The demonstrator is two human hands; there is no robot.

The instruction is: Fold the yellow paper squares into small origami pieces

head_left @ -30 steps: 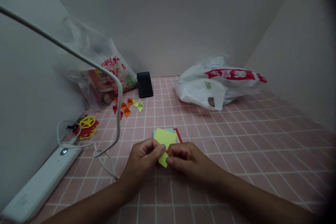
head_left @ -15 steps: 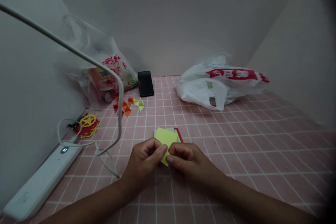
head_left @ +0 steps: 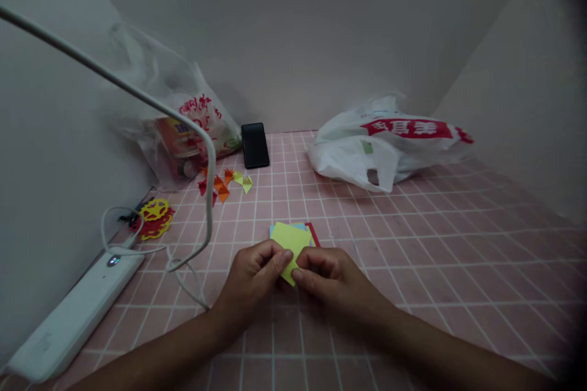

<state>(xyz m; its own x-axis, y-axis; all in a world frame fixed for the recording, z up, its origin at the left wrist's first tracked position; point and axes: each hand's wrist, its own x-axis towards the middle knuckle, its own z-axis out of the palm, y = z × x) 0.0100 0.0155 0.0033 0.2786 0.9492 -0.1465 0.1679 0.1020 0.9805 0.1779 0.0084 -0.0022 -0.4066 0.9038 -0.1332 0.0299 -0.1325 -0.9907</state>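
Both of my hands meet over a pink tiled table. My left hand [head_left: 254,281] and my right hand [head_left: 328,281] each pinch a small yellow-green paper piece [head_left: 290,270] between thumb and fingertips. Just beyond the hands lies a small stack of coloured paper squares [head_left: 292,234], yellow-green on top with blue and red edges showing beneath.
A white power strip [head_left: 68,317] with a looping cable lies at the left. Folded orange, red and yellow paper pieces [head_left: 224,184] and red-yellow paper cutouts [head_left: 153,220] lie near a clear bag [head_left: 174,128]. A black phone [head_left: 255,145] leans on the back wall. A white plastic bag [head_left: 380,146] rests at right.
My hands have shifted slightly and pinch the yellow-green piece tighter, so less of it shows below my fingers. Everything else on the table stays where it was.
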